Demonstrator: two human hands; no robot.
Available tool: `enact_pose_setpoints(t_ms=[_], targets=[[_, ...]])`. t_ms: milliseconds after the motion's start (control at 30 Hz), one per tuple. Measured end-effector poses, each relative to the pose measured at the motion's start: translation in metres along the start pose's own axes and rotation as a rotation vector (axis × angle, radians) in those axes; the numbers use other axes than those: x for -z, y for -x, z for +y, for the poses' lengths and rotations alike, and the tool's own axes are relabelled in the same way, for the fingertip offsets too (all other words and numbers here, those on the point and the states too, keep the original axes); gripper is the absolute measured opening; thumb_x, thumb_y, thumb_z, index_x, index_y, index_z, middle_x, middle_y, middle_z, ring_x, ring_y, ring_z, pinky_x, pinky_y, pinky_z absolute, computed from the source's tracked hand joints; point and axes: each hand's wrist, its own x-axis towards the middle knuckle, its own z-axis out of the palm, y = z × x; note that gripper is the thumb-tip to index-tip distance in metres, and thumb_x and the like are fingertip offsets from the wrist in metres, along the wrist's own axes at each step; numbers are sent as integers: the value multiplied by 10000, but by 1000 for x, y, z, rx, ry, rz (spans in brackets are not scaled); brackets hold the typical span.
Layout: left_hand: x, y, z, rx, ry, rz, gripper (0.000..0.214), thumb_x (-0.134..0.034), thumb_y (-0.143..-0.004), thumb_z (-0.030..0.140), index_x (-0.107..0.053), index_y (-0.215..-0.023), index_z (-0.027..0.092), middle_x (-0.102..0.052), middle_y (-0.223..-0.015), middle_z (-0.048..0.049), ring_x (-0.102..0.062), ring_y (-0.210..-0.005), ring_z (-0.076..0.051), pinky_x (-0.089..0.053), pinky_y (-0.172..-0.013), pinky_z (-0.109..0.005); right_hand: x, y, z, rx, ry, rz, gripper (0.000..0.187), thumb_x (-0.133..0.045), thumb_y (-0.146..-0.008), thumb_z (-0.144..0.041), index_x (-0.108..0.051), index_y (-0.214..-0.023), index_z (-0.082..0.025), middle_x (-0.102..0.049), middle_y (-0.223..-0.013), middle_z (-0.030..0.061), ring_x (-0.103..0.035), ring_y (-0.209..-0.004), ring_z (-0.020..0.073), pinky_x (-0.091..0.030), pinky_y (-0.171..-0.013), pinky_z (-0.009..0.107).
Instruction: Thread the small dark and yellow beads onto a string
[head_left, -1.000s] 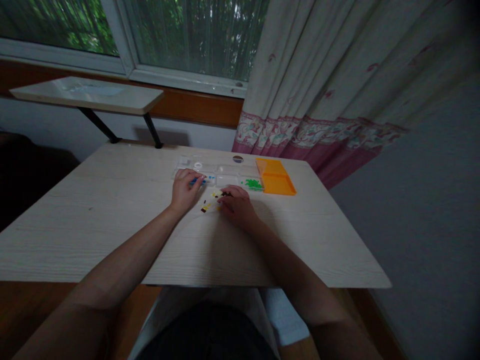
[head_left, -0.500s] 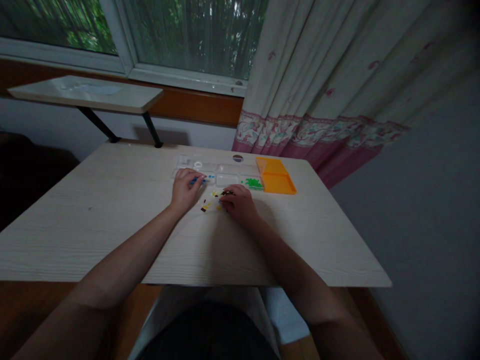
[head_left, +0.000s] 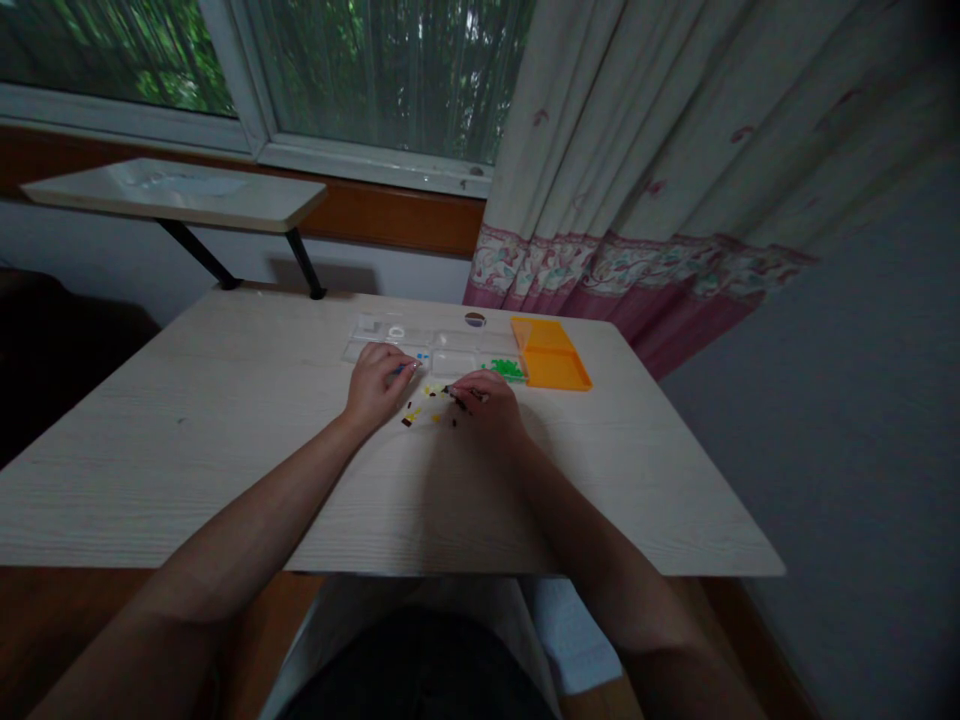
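Small yellow and dark pieces lie scattered on the pale wooden table between my hands. My left hand rests at the near edge of a clear compartment tray, fingers curled and pinched near some blue pieces. My right hand lies just right of the loose pieces, fingers curled, with a tiny dark piece at its fingertips. Green pieces fill one compartment of the tray, beside my right hand.
An orange lid lies open at the tray's right end. A small white side table stands behind the table under the window. A patterned curtain hangs at the back right.
My right hand has shifted slightly right and back, uncovering a few dark pieces. My left hand has drawn a little toward me from the blue pieces.
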Motion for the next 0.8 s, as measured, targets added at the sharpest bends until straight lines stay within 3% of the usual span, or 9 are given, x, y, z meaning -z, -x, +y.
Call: enact_pose_setpoints(t_ms=[133,300,800], targets=[[0,1,11,-107,34,-111,187,-572,-917,361,-712,-961,245,-668,-903,-48,-564,-928,-201,-438,-876,-382,5,-1,-8,-170,-192,-15,205,-653,-820,-410,-749,-791,-231,-713,-840,45,-634,-851,187,-485,-832,342],[1,2,20,-201,38,-218,229,-576,-916,376,-688,-1082,266,-667,-943,-50,-558,-954,-202,-432,-880,-379,3,1,-13,-259,-360,-62,257,-668,-790,-468,-748,-806,-225,-708,-874,42,-625,-855,179,-483,-815,326],[0,3,22,-259,27,-191,213,-559,-930,364,-700,-1064,277,-663,-872,-39,-559,-889,-184,-443,-815,-343,-2,4,-20,-361,-495,-107,231,-683,-758,-449,-741,-782,-227,-707,-862,13,-605,-817,155,-464,-761,290]])
